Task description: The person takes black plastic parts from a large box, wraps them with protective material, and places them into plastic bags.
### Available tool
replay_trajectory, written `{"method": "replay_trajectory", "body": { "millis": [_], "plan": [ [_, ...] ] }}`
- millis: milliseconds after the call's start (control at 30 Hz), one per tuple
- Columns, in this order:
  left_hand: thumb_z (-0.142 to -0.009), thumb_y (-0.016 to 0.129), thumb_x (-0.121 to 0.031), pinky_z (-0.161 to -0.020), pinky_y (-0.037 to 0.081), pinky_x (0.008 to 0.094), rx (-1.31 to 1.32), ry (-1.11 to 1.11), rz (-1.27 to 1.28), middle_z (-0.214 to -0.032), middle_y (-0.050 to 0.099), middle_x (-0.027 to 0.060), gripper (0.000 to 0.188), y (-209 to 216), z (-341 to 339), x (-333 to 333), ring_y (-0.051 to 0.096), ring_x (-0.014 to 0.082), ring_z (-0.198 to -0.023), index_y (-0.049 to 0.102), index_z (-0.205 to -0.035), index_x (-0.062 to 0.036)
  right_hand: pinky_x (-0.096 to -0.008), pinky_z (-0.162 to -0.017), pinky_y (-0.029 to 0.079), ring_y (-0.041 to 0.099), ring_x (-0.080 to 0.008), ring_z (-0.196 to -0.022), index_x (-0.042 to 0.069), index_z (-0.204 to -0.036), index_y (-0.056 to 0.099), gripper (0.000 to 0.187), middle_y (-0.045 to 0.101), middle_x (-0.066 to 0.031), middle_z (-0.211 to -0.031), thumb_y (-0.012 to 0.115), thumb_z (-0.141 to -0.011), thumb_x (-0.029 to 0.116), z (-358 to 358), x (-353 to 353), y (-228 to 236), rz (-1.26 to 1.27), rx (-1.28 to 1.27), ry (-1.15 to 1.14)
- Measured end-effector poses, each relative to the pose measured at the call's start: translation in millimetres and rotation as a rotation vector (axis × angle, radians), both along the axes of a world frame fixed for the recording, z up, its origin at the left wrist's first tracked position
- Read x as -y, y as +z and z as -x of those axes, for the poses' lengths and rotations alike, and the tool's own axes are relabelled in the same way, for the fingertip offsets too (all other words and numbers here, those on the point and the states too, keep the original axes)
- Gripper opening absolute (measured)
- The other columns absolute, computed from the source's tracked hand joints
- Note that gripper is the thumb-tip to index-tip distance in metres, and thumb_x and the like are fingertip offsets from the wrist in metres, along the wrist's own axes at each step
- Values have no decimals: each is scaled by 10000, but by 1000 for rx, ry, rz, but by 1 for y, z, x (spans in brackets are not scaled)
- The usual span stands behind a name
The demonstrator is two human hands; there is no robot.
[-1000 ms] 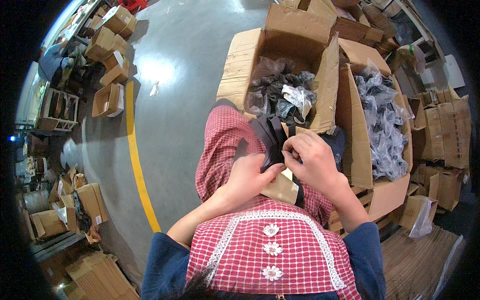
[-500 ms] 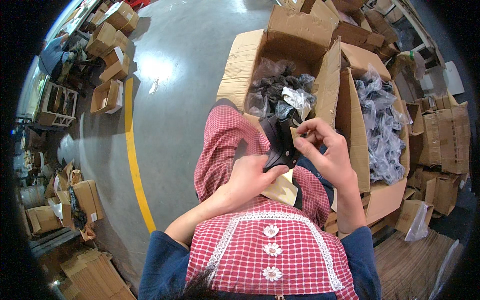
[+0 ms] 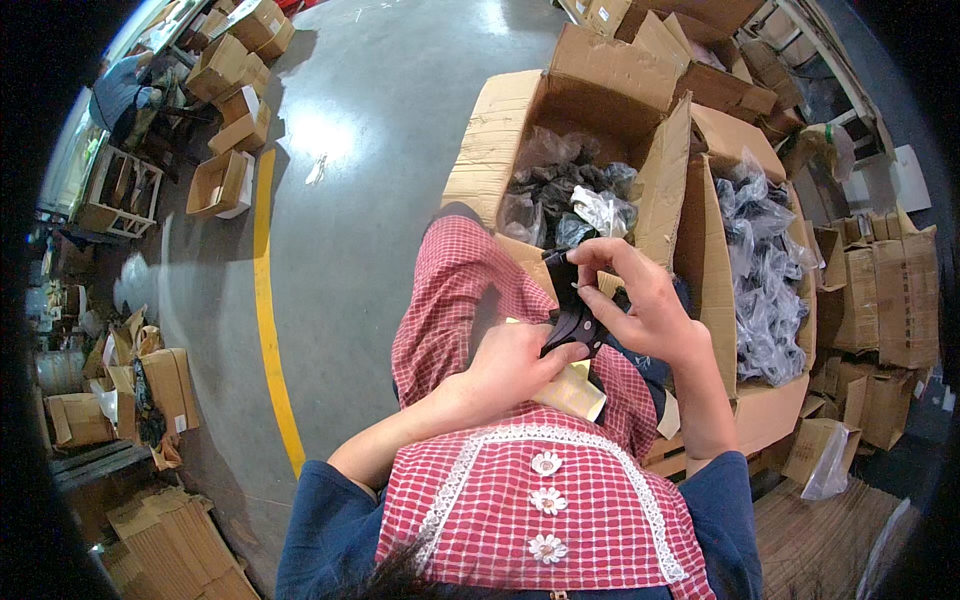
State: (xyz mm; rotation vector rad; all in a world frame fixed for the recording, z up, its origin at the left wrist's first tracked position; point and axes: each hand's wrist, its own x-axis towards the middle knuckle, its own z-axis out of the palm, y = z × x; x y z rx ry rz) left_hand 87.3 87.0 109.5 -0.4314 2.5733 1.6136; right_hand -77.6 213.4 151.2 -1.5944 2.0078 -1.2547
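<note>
A black, curved, strap-like piece (image 3: 572, 325) with small round metal studs is held above my lap; its exact kind is unclear. My left hand (image 3: 520, 358) grips its lower end, thumb laid across the front. At its upper end, my right hand (image 3: 635, 300) has thumb and index finger bent around the black piece, the other fingers curled. Under the hands, a pale yellow sheet of paper (image 3: 580, 397) rests on my red checked apron (image 3: 500, 500). Part of the black piece is covered by my fingers.
Ahead stands an open cardboard box (image 3: 490, 140) with black items in clear plastic bags (image 3: 560, 190). Beside it, another box (image 3: 770, 400) holds plastic-wrapped items (image 3: 765, 290). A yellow floor line (image 3: 268, 320) runs at left, past more cartons (image 3: 215, 185). A person (image 3: 120, 95) is at far left.
The black piece has turned, and its upper end now shows at my right fingertips. A small tan tab at those fingertips is no longer visible. The view has shifted slightly.
</note>
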Motion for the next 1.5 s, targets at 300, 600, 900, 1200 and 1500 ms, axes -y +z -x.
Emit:
{"method": "replay_trajectory", "body": {
  "millis": [300, 600, 900, 1200, 1500],
  "plan": [
    [-965, 611, -422, -604, 507, 424, 44, 23, -131, -673, 685, 140, 460, -7, -5, 0, 687, 301, -629, 699, -807, 1, -357, -842, 504, 631, -264, -907, 38, -1136, 589, 342, 635, -113, -933, 677, -808, 9, -3, -32, -22, -80, 66, -61],
    [-933, 679, -354, -646, 538, 416, 111, -57, -19, -820, 707, 212, 354, -1, 0, 3, 718, 346, -750, 710, -932, 0, -444, -1071, 313, 561, -246, -1001, 74, -1093, 600, 376, 604, -26, -840, 692, -735, 5, -15, -23, -11, -135, -286, -7],
    [-964, 627, -391, -573, 484, 417, -2, -18, -70, -664, 661, 148, 420, -10, -6, -1, 658, 309, -605, 685, -808, -5, -473, -1073, 314, 536, -320, -1124, 52, -1183, 570, 492, 624, -120, -1052, 781, -769, 214, -14, -17, -10, -299, -437, -345],
    [-967, 640, -357, -573, 484, 387, -97, -22, -87, -679, 670, 125, 383, -13, -7, 0, 662, 251, -608, 683, -820, -6, -424, -1038, 427, 549, -322, -1186, 7, -1286, 520, 683, 602, -174, -1202, 814, -762, 330, -5, -27, -30, -261, 196, -278],
    [-998, 639, -298, -575, 487, 313, 56, 106, -336, -701, 678, 65, 324, 1, -7, -1, 635, 126, -636, 685, -921, 14, -372, -1006, 463, 586, -216, -1166, 56, -1474, 395, 762, 561, -119, -1312, 783, -846, 244, -20, -41, -36, -180, 693, -222]
  ]
}}
